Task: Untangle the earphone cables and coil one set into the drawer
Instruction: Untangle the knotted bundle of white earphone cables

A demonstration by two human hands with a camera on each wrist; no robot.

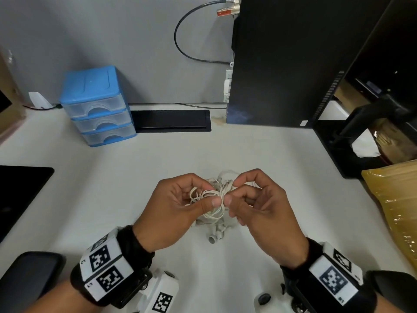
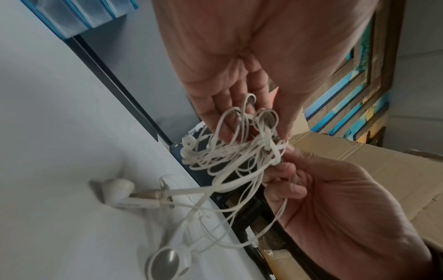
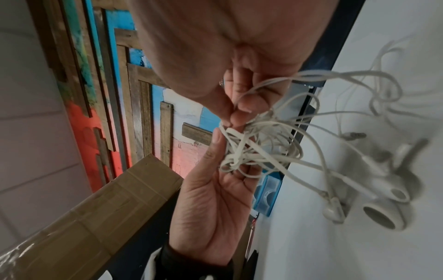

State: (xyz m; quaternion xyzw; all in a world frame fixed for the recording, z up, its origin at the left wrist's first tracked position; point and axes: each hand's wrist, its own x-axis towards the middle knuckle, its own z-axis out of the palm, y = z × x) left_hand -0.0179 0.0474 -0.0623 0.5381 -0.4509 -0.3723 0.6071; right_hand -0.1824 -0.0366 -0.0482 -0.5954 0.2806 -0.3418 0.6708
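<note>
A knotted bundle of white earphone cables [image 1: 214, 195] hangs between both hands just above the white desk [image 1: 112, 188]. My left hand [image 1: 209, 193] pinches strands of it between thumb and fingers. My right hand [image 1: 232, 192] pinches a strand right beside it, so the two thumbs nearly touch. Several earbuds [image 1: 215, 236] trail down and rest on the desk under the hands. The left wrist view shows the cable bundle [image 2: 239, 155] and an earbud [image 2: 120, 189] lying on the desk. In the right wrist view the cable knot [image 3: 258, 147] sits at my fingertips [image 3: 239, 115]. The blue drawer unit [image 1: 97, 105] stands far left, its three drawers closed.
A black computer tower [image 1: 282, 64] stands at the back right, with a monitor stand [image 1: 361, 136] beside it. A yellow padded parcel [image 1: 397, 211] lies at the right edge. A black cable hatch [image 1: 171, 120] sits next to the drawers, and a dark flat object [image 1: 20, 190] lies at the left.
</note>
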